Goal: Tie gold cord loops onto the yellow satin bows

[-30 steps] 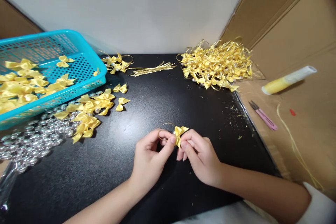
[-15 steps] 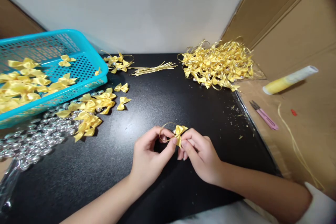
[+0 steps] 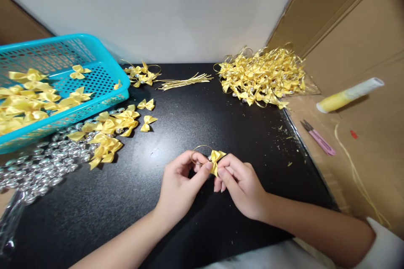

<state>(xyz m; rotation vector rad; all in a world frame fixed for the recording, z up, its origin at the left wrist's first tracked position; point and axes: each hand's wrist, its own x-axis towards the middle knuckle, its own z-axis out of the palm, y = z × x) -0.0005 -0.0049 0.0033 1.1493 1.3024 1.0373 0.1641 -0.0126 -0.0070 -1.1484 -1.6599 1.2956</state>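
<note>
A yellow ribbon bow [image 3: 216, 158] is held above the black table top [image 3: 176, 124], between my two hands. My left hand [image 3: 186, 180] pinches its left side with thumb and index finger. A thin gold cord loop [image 3: 202, 147] arcs up over those fingers, and a bit of silver bead shows beside the bow. My right hand [image 3: 241, 183] grips the bow's right side between thumb and fingers. The fingertips partly cover the bow's lower part, so how cord and bow join cannot be seen.
To the left stands a turquoise basket [image 3: 121, 100] of yellow bows, with silver beads [image 3: 47, 168] and more bows in front. Gold cord pieces [image 3: 186, 81] lie at the back. A heap of finished-looking bows [image 3: 261, 76] sits back right. Pink-handled snips [image 3: 318, 138] and a tube [image 3: 350, 94] lie on cardboard.
The thumb of my left hand has shifted slightly against the bow, and the gold loop has tilted a little. Both hands still hold the bow in the same place.
</note>
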